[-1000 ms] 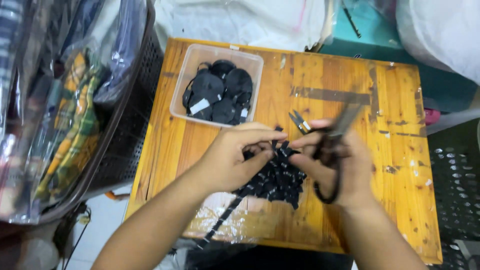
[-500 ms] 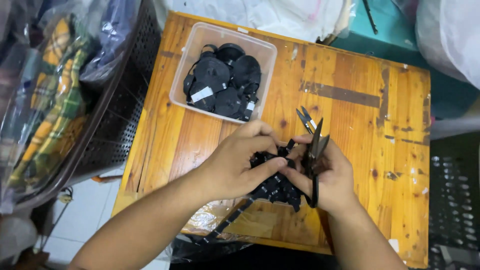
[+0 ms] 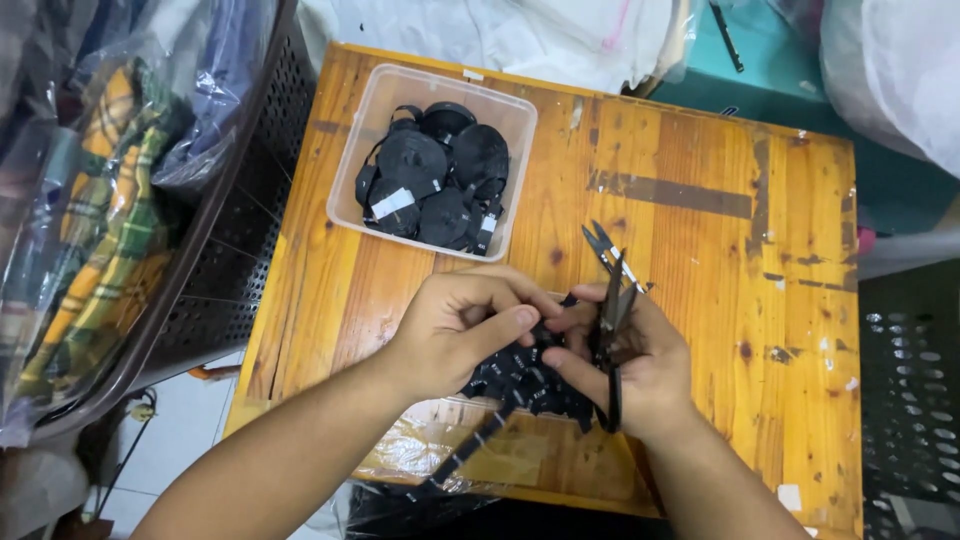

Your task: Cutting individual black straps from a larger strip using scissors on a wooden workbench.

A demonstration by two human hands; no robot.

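My left hand (image 3: 462,328) and my right hand (image 3: 628,362) meet over the near middle of a small wooden table (image 3: 700,260). Between them lies a heap of black strap pieces with small white labels (image 3: 525,383); both hands pinch black strap at its top. My right hand also grips black scissors (image 3: 611,335), blades pointing up and away. A black strap (image 3: 470,447) trails from the heap toward the table's near edge.
A clear plastic tub (image 3: 372,150) of rolled black straps stands at the table's far left. Small snips (image 3: 610,252) lie just beyond my hands. Clear plastic wrap (image 3: 420,450) covers the near edge. A dark mesh basket (image 3: 230,250) with bagged plaid cloth stands at left.
The view has shifted slightly. My hands stay together over the strap heap, with the fingers closing in on the strap and the scissors turning more upright.
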